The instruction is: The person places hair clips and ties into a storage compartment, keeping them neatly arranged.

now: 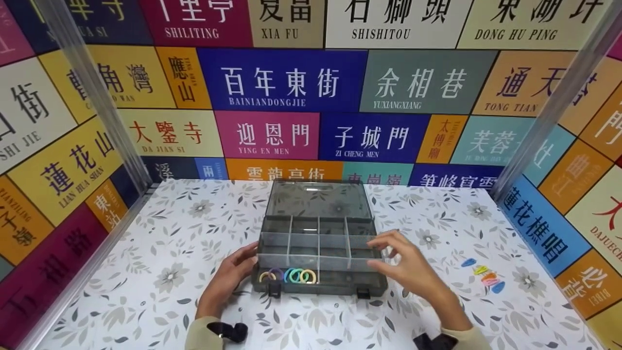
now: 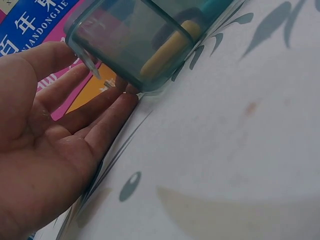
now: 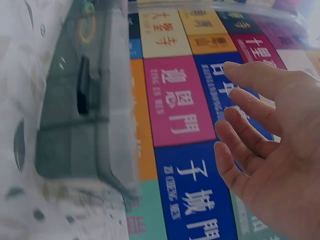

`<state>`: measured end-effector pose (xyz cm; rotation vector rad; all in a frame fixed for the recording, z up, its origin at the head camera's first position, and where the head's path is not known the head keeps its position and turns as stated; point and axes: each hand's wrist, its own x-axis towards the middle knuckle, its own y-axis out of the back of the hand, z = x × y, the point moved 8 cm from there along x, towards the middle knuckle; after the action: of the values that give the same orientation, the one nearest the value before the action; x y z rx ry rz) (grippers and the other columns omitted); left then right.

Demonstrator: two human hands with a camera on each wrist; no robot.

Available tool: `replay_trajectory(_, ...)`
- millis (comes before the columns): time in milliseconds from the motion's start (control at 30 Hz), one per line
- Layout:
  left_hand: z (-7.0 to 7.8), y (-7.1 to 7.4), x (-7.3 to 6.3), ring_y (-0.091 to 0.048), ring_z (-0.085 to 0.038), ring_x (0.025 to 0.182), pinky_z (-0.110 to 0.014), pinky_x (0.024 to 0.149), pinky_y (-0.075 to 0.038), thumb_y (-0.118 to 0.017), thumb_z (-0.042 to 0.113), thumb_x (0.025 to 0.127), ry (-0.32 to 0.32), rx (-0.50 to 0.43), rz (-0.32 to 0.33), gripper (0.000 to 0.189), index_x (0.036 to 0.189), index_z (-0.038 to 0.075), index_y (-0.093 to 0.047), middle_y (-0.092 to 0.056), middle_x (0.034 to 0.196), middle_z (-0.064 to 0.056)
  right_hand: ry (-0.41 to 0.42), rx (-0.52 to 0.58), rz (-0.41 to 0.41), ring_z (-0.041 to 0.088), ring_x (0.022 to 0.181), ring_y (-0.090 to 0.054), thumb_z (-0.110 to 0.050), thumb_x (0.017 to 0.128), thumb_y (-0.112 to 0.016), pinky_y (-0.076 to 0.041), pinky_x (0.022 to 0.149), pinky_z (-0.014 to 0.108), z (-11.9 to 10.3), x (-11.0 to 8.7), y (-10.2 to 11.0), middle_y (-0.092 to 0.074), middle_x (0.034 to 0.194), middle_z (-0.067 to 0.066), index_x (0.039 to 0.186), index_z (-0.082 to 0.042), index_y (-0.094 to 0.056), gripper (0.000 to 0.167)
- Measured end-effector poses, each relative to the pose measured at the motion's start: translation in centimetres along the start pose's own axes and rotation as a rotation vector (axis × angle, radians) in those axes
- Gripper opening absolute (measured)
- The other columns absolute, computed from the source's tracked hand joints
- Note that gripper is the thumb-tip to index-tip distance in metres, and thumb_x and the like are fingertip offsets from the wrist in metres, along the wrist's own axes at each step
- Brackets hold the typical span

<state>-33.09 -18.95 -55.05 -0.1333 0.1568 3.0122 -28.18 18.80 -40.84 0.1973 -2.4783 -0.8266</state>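
Observation:
A smoky see-through compartment box (image 1: 335,280) lies on the table with its lid (image 1: 318,199) raised at the back. Several coloured rings (image 1: 307,276) in yellow, purple and turquoise sit in its front left compartment. Against the box's left side rests my left hand (image 1: 228,277), its fingers fairly straight in the left wrist view and touching near the lower corner. My right hand (image 1: 413,267) hovers by the box's right edge, fingers loosely bent. In the right wrist view a gap separates that hand from the box, and it holds nothing.
Several small coloured hair clips (image 1: 490,278) lie in a loose group on the table (image 1: 170,233), to the right of my right hand. Walls printed with coloured signs (image 1: 282,80) stand behind and at both sides, with clear strips (image 1: 549,112) at the corners.

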Motion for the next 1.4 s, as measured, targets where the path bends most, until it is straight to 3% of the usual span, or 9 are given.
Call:
replay_trajectory(300,0.1,0.0,0.1,-0.051,-0.027,0.138,-0.048,0.115,-0.044,-0.061,0.025,0.100,-0.010,-0.004,0.007,0.047,0.146,0.022,-0.053,-0.052,0.151,-0.008,-0.073,-0.041,0.074,0.003,0.097,-0.057,-0.016,0.084,-0.081,-0.052,0.078,0.023,2.8,-2.3,5.1,-0.065,0.114,-0.003,0.114,-0.022,-0.072,0.032)
replay_trajectory(767,0.2,-0.1,-0.2,-0.051,-0.029,0.138,-0.049,0.114,-0.045,-0.060,0.024,0.100,-0.025,0.017,0.014,0.048,0.147,0.020,-0.052,-0.051,0.151,-0.012,-0.227,0.003,-0.011,-0.002,0.102,-0.059,-0.012,0.090,-0.075,-0.052,0.082,0.015,11.1,-6.4,10.1,-0.065,0.120,-0.007,0.127,-0.009,-0.066,0.038)
replay_trajectory(1000,0.1,0.0,0.0,-0.051,-0.029,0.137,-0.050,0.115,-0.044,-0.061,0.023,0.100,-0.009,0.000,0.018,0.047,0.146,0.021,-0.053,-0.051,0.151,-0.011,-0.347,0.040,-0.155,-0.001,0.103,-0.058,-0.016,0.091,-0.074,-0.054,0.082,0.017,15.0,-8.4,9.9,-0.061,0.122,-0.018,0.130,-0.005,-0.063,0.042)
replay_trajectory(1233,0.2,0.0,-0.1,-0.051,-0.030,0.138,-0.049,0.115,-0.044,-0.061,0.024,0.100,-0.012,0.005,0.008,0.048,0.147,0.021,-0.052,-0.051,0.152,-0.011,-0.479,0.054,-0.354,0.008,0.106,-0.059,-0.024,0.093,-0.071,-0.054,0.080,0.022,17.9,-10.2,8.8,-0.059,0.134,0.020,0.135,-0.002,-0.057,0.049)
replay_trajectory(1400,0.3,0.0,0.0,-0.049,-0.029,0.139,-0.049,0.116,-0.043,-0.061,0.026,0.100,-0.009,0.000,-0.007,0.049,0.147,0.022,-0.052,-0.050,0.152,-0.010,-0.530,0.030,-0.415,0.013,0.104,-0.056,-0.029,0.089,-0.076,-0.049,0.080,0.018,18.8,-10.8,8.5,-0.060,0.130,0.018,0.133,-0.003,-0.058,0.054)
